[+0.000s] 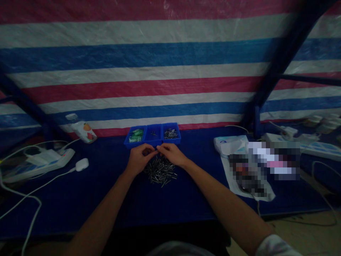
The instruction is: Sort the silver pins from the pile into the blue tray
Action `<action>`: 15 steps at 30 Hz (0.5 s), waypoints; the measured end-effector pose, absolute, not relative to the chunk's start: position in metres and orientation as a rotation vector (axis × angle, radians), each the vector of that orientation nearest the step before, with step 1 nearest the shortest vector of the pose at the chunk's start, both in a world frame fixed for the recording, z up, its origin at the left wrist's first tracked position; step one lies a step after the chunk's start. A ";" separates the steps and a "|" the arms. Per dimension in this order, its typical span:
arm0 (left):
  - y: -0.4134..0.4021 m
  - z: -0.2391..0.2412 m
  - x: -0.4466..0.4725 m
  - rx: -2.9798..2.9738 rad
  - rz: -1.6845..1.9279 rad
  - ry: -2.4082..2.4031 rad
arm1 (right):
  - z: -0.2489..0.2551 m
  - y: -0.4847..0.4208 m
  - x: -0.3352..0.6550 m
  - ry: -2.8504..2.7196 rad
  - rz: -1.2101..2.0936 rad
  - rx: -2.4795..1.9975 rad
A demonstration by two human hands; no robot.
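Note:
My left hand (pixel 140 156) and my right hand (pixel 170 153) meet fingertip to fingertip just in front of a blue three-part tray (pixel 145 142). Both are closed in a pinch; whatever they hold is too small and dark to make out. Below them a heap of thin metal pins or screws (pixel 161 172) lies on the blue tabletop. In the tray, the left compartment holds green pieces in clear plastic (pixel 136 135). A few small dark pieces (pixel 153 133) sit in the middle one, and many small metal pieces (pixel 170 133) fill part of the right one.
On the left are a bottle (pixel 82 129), a power strip (pixel 45 165) with cables and a white charging case (pixel 82 164). To the right lie a white packet (pixel 231 144), blurred-out items and another power strip (pixel 314 147). Striped sheeting (pixel 160 67) hangs behind the table.

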State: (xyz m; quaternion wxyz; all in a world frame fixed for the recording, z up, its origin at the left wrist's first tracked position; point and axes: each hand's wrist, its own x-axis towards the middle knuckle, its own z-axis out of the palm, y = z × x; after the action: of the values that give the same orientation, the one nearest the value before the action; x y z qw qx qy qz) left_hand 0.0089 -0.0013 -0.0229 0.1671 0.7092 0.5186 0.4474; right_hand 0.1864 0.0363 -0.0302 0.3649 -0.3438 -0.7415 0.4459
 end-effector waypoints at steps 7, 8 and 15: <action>0.000 -0.025 0.006 1.894 1.323 1.469 | -0.033 0.037 0.182 -1.861 1.191 -0.861; -0.001 -0.026 0.005 1.896 1.329 1.469 | -0.032 0.037 0.181 -1.852 1.190 -0.863; -0.003 -0.027 0.003 1.867 1.344 1.444 | -0.029 0.037 0.179 -1.779 1.211 -0.904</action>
State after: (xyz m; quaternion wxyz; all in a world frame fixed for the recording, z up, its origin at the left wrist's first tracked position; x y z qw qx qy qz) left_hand 0.0030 -0.0027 -0.0267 0.2110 0.6719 0.5196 0.4837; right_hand 0.1787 0.0370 -0.0294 0.3930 -0.3560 -0.7009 0.4771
